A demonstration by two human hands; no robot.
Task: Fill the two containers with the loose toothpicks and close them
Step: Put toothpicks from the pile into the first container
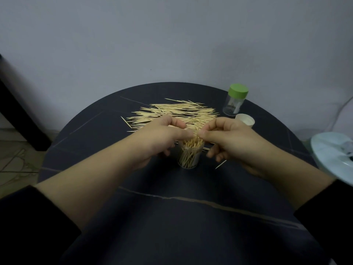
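While poised just over clear open plastic container (189,159) crammed with upright toothpicks, mid dark round table (172,217), pinching small bundle of toothpicks (181,128) with curled fingers of left hand (162,139) and right hand (236,142), thumbs touching. Behind, pale loose toothpick pile (175,112); far right, closed clear green-lidded container (234,104) beside white lid (245,120).

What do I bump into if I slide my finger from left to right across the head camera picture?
Left hand → clear open container → right hand → pale plate. The toothpick pile, green-lidded jar and white lid overlap the hands, so they are left out.
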